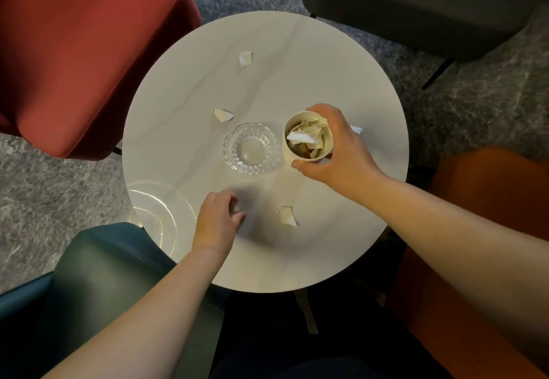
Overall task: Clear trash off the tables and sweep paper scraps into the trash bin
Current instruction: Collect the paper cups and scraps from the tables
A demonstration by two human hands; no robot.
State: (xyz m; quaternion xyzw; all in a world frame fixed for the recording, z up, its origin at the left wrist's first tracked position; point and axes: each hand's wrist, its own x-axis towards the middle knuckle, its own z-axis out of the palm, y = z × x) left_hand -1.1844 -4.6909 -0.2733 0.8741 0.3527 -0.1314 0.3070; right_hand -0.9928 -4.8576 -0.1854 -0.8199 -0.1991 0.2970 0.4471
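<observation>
I see a small cream cup [309,138] standing on the round white tabletop [297,61], stuffed with torn paper scraps. My right hand [335,147] grips it from the right, thumb at the near rim and fingers curled over the far rim. Just left of the cup sits a ribbed glass dish [250,148] with nothing visible inside, and a clear glass plate [157,212] rests at the near-left edge of the tabletop. My left hand [218,221] is low over the tabletop with its fingers curled inward around what seems a small white scrap; motion blur keeps me from being sure. Loose scraps lie apart: a far scrap [245,58], a middle scrap [223,115] left of the dish, and a near scrap [287,216] between my hands.
</observation>
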